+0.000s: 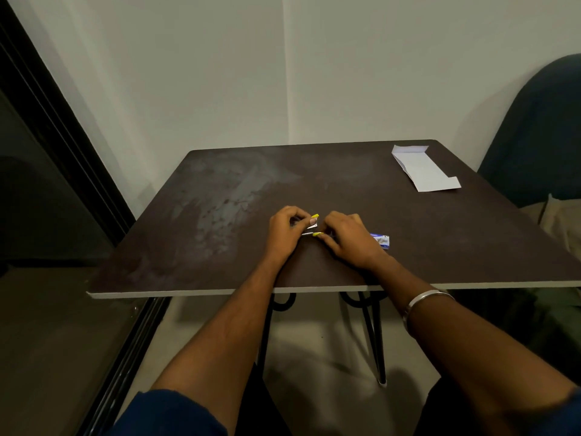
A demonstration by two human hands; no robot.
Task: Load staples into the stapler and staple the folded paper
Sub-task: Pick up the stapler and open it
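Observation:
A small yellow stapler [313, 225] lies on the dark table [440, 247] near the front edge, swung open so that two yellow ends and a silver strip show. My left hand [284, 232] grips its left part. My right hand [349, 239] pinches its right end; I cannot see whether staples are between the fingers. A small blue-and-white staple box [382, 240] lies just right of my right hand. The folded white paper [424, 168] rests at the table's far right corner.
The table stands in a room corner with white walls behind. A dark door frame [63, 146] runs along the left. A dark blue chair [540, 127] stands at the right, beside the paper. A metal bangle [427, 298] circles my right wrist.

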